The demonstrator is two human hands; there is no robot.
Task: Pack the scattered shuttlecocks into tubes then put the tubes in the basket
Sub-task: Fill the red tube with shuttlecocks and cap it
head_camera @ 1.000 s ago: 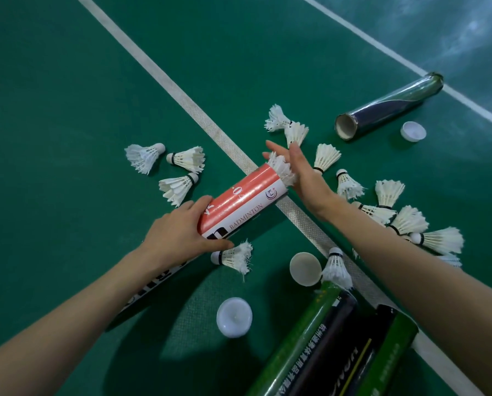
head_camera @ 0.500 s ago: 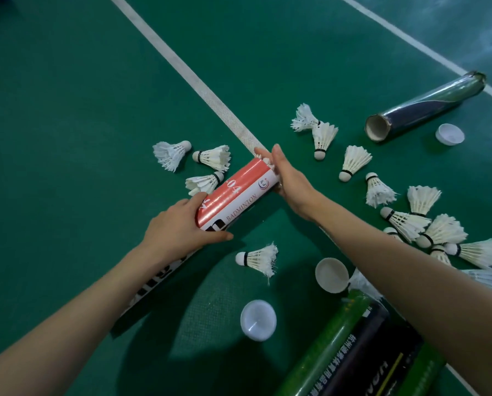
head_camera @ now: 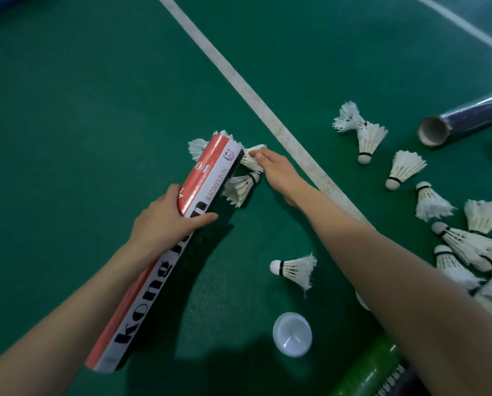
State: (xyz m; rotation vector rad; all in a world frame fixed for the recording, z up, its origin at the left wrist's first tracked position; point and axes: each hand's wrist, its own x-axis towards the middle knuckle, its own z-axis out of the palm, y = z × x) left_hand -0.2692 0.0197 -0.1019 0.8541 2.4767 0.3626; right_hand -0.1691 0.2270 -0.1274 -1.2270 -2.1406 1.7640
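Head view: left hand [head_camera: 164,221] grips tube [head_camera: 210,170] (red-white); right hand [head_camera: 279,172] pinches shuttlecock [head_camera: 249,162].

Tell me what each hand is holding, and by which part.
The left hand grips the red-and-white tube around its body, above the middle. The right hand pinches a shuttlecock by its feather skirt, beside the tube's mouth.

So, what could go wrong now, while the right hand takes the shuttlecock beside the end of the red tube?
1. The right hand seems to pinch the shuttlecock by its feathers, so they may bend or break.
2. The left hand holds the red tube with its far end right beside a second shuttlecock; lowering or swinging the tube could crush it or knock it away.
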